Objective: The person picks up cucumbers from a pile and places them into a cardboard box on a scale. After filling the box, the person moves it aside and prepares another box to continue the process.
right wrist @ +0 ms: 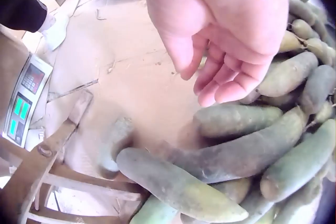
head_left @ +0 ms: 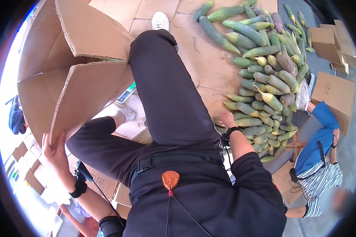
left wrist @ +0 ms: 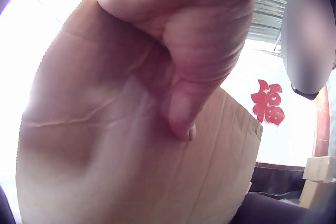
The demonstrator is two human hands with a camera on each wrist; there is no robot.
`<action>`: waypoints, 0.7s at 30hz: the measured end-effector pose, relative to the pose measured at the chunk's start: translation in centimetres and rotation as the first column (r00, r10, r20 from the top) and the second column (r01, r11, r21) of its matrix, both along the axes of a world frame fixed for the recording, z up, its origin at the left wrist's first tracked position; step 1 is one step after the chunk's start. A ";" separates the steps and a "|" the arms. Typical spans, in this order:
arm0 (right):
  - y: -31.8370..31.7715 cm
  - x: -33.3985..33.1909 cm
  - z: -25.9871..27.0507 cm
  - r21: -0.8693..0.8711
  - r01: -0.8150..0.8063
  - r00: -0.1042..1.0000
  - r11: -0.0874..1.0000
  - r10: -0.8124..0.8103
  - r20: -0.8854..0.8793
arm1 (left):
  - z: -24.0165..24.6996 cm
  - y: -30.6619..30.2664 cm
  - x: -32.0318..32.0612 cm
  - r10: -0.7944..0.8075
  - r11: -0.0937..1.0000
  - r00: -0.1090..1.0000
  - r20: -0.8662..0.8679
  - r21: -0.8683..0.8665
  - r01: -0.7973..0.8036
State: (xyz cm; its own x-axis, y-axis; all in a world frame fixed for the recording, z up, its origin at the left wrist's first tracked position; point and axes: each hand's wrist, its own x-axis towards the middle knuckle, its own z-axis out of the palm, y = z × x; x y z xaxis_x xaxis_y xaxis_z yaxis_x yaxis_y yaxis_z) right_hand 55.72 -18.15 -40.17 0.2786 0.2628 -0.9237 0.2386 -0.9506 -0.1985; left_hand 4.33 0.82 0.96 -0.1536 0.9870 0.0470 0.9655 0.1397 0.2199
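My left hand (head_left: 56,156) grips the edge of a large open cardboard box (head_left: 89,93), with the flaps spread. In the left wrist view the thumb (left wrist: 184,111) lies along the cardboard face (left wrist: 121,150), and the other fingers are hidden. My right hand (head_left: 226,119) is at the near left edge of a big pile of long green radishes (head_left: 261,89). From the right wrist, its fingers (right wrist: 231,79) hang loosely curled over the radishes (right wrist: 236,121) and hold nothing. One greyish-green radish (right wrist: 178,184) lies at the front of the heap.
A digital scale (right wrist: 26,100) with lit green displays stands on the left, near a wooden frame (right wrist: 58,161). Flattened cardboard (head_left: 205,75) covers the floor under the pile. Another person in blue trousers (head_left: 316,138) is at the right, near cardboard boxes (head_left: 332,96).
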 end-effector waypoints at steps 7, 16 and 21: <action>1.0 1.3 -6.0 0.102 -0.245 0.944 0.964 0.214 0.250 | -0.5 -0.2 -0.8 0.023 1.000 0.995 0.097 0.016 -0.024; 9.8 1.3 -2.2 -0.195 -0.849 0.443 0.491 0.863 0.243 | -0.6 -1.0 -2.3 0.146 0.989 0.984 0.106 0.005 -0.147; 10.8 0.9 -1.9 -0.284 -0.886 0.355 0.365 0.931 0.089 | 0.1 -0.6 -1.7 0.074 0.997 0.995 0.072 -0.017 -0.073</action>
